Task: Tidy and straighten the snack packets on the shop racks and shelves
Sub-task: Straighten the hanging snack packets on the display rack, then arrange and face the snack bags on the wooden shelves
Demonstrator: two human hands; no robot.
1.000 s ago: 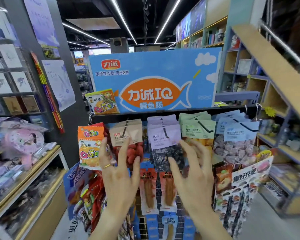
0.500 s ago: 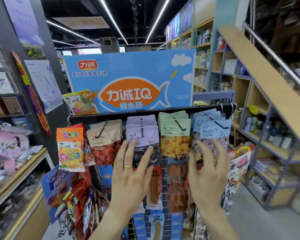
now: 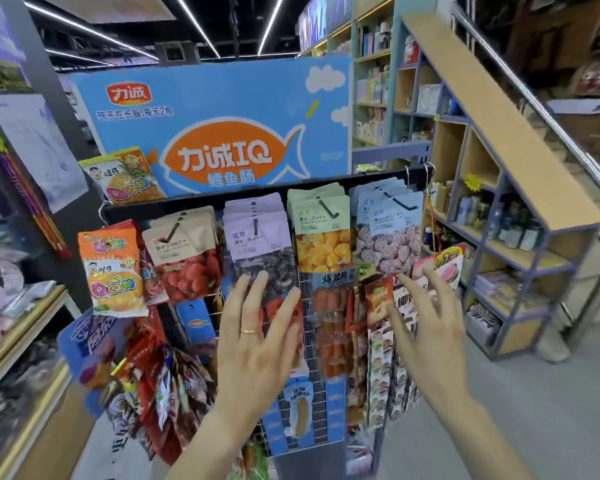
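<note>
While both hands reach forward with fingers straight and spread, neither one holds anything. Nearest the camera, the left hand (image 3: 257,344), with a ring on one finger, is raised before the wire rack (image 3: 305,341); its fingertips overlap the lower edge of the purple-topped packets (image 3: 260,244) and the dark red packet below them, though whether they touch cannot be told. The right hand (image 3: 430,327) is raised at about the same height, toward the rack's right edge, its fingers fanned in front of the small red packet (image 3: 378,299) and the strips of little packets (image 3: 385,368) hanging below.

Just beyond the fingertips, the rack's top row hangs from hooks, every packet with its long axis vertical. From the rack's left edge run the orange packets (image 3: 113,271), the beige-topped packets of red fruit (image 3: 184,258), the purple-topped ones, the green-topped packets of yellow fruit (image 3: 321,233) and the blue-topped packets (image 3: 388,230). The green-topped column hangs between the two hands, above both, and looks about equally near to each. The blue-topped stack fans out a little on its hook and lies up and slightly left of the right hand, which is judged the better placed to square it. The small red packet under it sits tilted.

Farther back, rising above the rack's top bar, stands the blue fish sign (image 3: 222,133), with one orange packet propped against its lower left corner.
</note>
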